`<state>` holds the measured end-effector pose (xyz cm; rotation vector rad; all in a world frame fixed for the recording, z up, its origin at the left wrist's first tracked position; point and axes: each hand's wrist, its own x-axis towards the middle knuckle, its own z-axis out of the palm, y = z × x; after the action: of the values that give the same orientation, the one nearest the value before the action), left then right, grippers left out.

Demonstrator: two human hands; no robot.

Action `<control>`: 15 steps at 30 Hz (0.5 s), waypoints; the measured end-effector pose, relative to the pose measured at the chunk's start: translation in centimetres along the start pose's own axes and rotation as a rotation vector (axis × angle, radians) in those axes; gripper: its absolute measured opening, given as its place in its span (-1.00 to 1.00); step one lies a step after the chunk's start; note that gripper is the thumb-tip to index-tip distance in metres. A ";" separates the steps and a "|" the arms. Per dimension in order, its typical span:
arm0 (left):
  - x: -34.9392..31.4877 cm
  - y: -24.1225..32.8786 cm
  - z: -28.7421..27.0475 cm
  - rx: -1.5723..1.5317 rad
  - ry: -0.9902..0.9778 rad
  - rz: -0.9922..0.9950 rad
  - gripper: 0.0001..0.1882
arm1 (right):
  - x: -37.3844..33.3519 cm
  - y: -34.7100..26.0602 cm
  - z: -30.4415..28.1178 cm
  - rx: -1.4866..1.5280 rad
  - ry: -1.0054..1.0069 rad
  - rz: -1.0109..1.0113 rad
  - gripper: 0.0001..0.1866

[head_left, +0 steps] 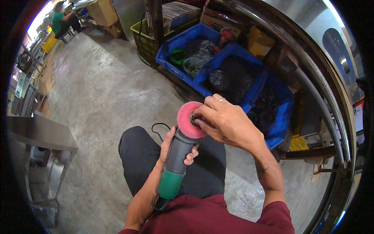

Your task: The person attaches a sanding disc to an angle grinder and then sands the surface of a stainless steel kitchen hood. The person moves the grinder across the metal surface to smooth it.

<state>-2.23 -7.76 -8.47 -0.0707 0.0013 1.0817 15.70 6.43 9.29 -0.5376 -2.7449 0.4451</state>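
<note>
My left hand [167, 145] is wrapped round the grey body of an angle grinder [178, 156], which has a green rear section and rests over my lap. A round pink-red buffing disc [185, 119] sits at the grinder's head, facing up. My right hand [230, 121], with a ring on one finger, reaches over the disc from the right. Its thumb and fingertips pinch at the disc's centre, around a small dark metal part [193, 119], probably the nut; the fingers partly hide it. A black cord [157, 125] loops beside the grinder.
Blue bins [183, 76] with dark small parts and clear bags stand ahead to the right, beside a yellow-green crate [140, 37]. A metal frame [311, 78] curves along the right. Bent sheet metal [46, 132] stands at left. Far left, a person [62, 21] sits.
</note>
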 end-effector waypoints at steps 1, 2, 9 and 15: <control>-0.2 0.0 0.0 -0.007 0.006 0.006 -0.08 | 0.1 -0.1 0.1 -0.028 0.016 0.027 -0.79; -0.3 0.1 -0.1 -0.014 0.012 0.012 -0.08 | 0.1 -0.3 0.1 -0.055 0.032 0.054 -0.79; -0.1 0.0 -0.6 0.005 0.005 0.009 -0.09 | 0.2 0.6 0.6 0.004 0.036 -0.052 -0.76; -0.7 0.0 0.4 0.134 0.140 0.035 0.04 | 0.6 0.0 -0.1 -0.033 0.118 0.043 -0.77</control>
<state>-2.54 -8.33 -8.10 -0.0254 0.2019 1.1074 15.20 6.75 9.53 -0.6121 -2.6369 0.3663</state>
